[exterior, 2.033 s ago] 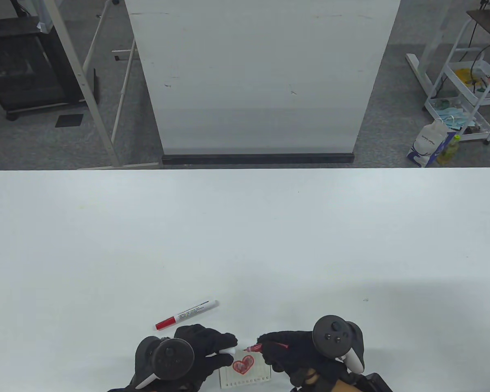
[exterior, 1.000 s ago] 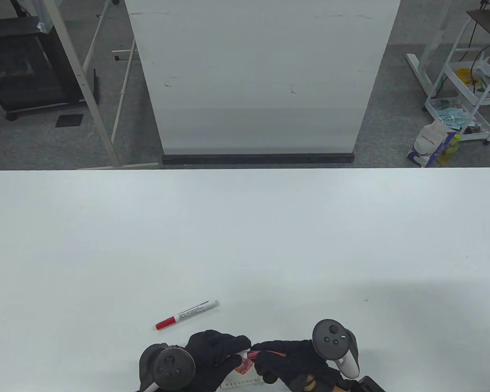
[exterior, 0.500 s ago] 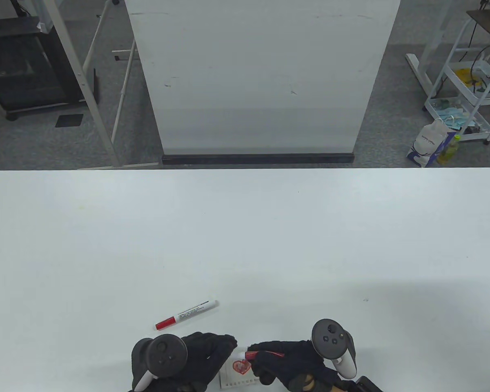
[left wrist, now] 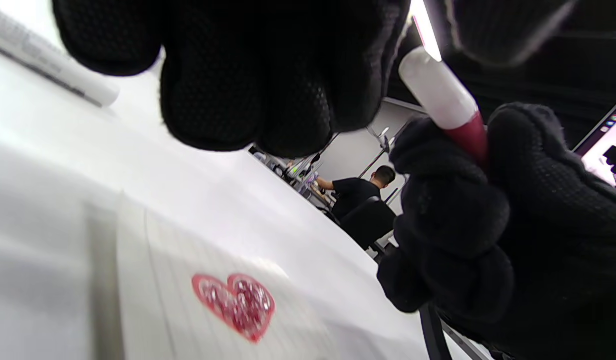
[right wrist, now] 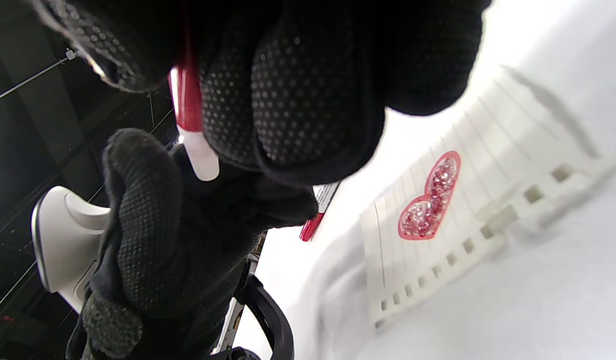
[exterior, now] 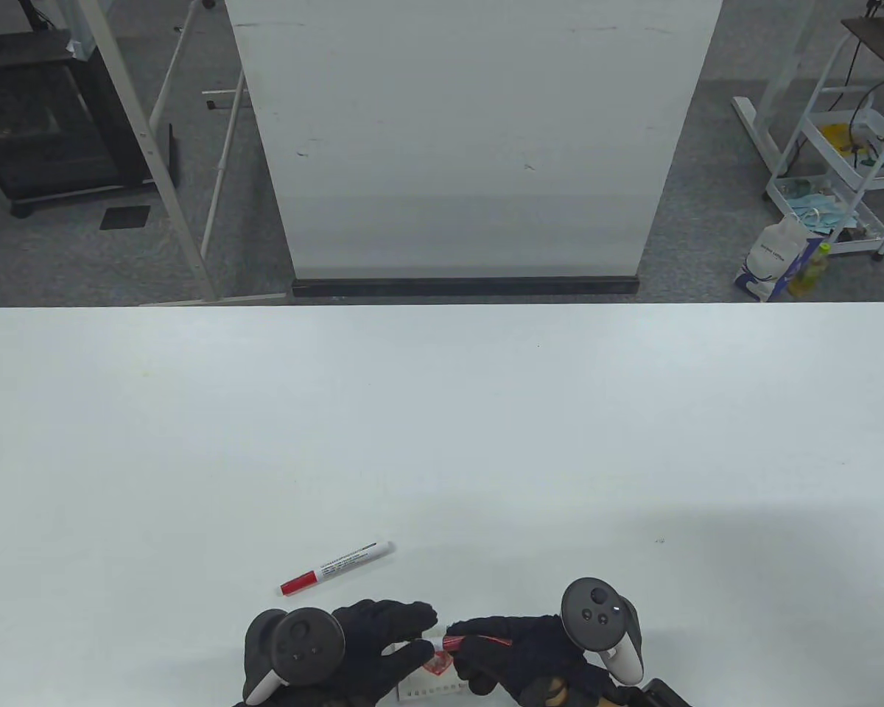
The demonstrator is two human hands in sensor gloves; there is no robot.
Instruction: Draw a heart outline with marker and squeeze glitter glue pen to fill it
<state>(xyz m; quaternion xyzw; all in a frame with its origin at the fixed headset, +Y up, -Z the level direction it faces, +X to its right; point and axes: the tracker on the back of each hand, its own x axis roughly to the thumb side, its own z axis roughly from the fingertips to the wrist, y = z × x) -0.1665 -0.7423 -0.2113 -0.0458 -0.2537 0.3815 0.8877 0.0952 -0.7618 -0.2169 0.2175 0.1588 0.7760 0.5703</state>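
A slim white marker (exterior: 337, 567) with a red cap lies on the smooth white desk (exterior: 442, 442). The knit-gloved left hand (exterior: 383, 644) pinches the white cap (exterior: 418, 648) against the red glitter glue pen (exterior: 479, 639), gripped by the right hand (exterior: 512, 652). Beneath them, lined paper (right wrist: 437, 240) shows a sparkly filled heart (right wrist: 430, 197).

A white board (exterior: 471, 140) stands on grey floor (exterior: 66, 250) beyond the table (exterior: 442, 412), beside a white trolley (exterior: 840, 147).
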